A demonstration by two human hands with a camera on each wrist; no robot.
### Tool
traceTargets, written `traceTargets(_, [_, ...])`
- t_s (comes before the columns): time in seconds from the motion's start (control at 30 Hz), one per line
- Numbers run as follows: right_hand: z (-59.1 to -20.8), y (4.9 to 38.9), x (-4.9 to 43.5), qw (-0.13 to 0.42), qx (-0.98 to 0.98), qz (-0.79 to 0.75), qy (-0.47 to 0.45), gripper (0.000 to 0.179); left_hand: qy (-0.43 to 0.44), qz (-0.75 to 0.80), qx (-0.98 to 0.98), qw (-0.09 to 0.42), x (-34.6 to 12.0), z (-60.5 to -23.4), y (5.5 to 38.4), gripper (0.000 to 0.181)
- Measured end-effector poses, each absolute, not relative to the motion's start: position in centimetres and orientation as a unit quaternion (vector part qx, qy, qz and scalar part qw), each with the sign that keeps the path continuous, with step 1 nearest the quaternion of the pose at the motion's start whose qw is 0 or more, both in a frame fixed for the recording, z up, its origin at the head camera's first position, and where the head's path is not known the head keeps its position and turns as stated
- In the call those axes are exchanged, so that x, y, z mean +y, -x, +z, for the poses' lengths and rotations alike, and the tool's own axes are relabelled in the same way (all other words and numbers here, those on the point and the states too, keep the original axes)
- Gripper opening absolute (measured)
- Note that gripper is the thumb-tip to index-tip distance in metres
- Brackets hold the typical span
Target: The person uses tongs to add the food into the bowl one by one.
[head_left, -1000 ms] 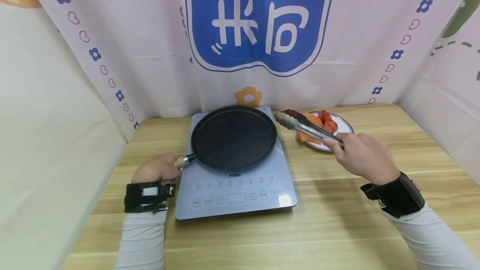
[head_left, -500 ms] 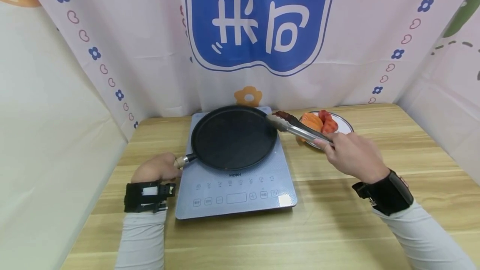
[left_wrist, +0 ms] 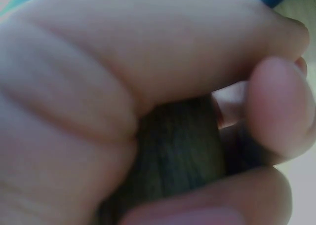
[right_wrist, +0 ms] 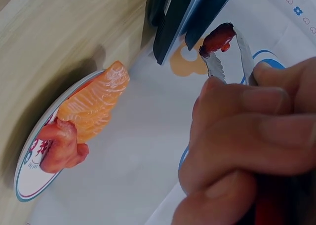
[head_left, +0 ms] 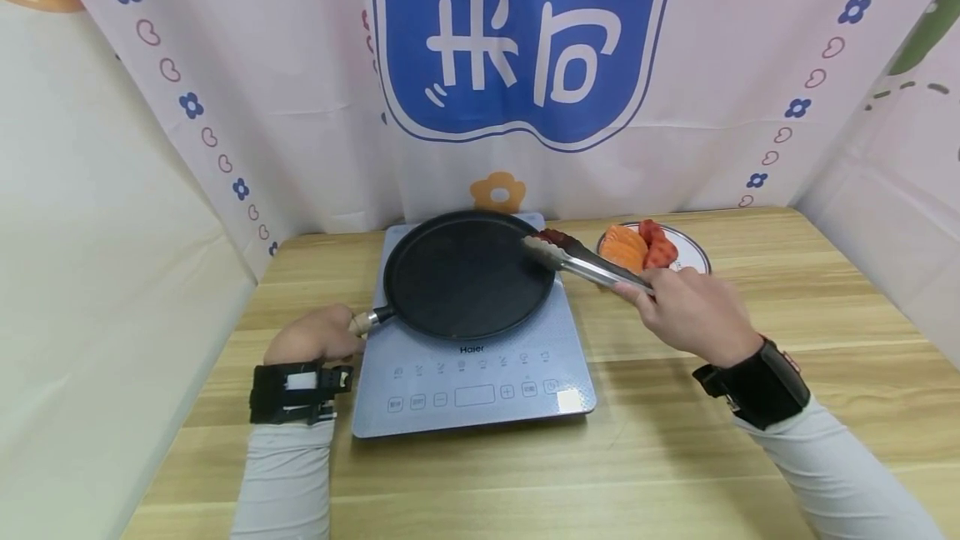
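Observation:
My left hand point(head_left: 315, 336) grips the wooden handle point(head_left: 363, 323) of a flat black frying pan point(head_left: 468, 277). In the left wrist view, fingers and thumb wrap round that handle point(left_wrist: 177, 146). Metal tongs point(head_left: 596, 271) are in my right hand point(head_left: 697, 313), their tips over the pan's right edge. Pinched between the tips is a glossy dark red-brown piece of food point(right_wrist: 218, 39), shaped like a small roasted wing. To the right, a white plate point(head_left: 693, 255) bears an orange salmon piece point(right_wrist: 94, 104) and a red piece like a raw chicken wing point(right_wrist: 63, 146).
Beneath the pan is a grey-blue induction cooker point(head_left: 480, 415) with its touch panel toward me. Everything stands on a wooden table point(head_left: 675, 457). A printed cloth point(head_left: 315, 107) hangs right behind the table's back edge, and a pale wall point(head_left: 112, 273) borders the left side.
My right hand has moved left, carrying the tongs and the dark piece from in front of the plate to over the pan's right edge. My left hand and the pan have stayed put.

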State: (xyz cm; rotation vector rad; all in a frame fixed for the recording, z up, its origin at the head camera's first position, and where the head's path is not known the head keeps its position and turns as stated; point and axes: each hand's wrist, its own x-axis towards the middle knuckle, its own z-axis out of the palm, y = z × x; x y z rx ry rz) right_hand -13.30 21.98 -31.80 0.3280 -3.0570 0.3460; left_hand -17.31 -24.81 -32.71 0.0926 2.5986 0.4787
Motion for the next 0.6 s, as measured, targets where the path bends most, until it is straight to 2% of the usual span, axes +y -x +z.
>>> traceTargets(0.6, [-31.9,13.9,20.5,0.042,-0.988,0.081,-0.124,0.046,-0.035,0.177,0.953,0.243,-24.7,-32.6,17.2,0.023])
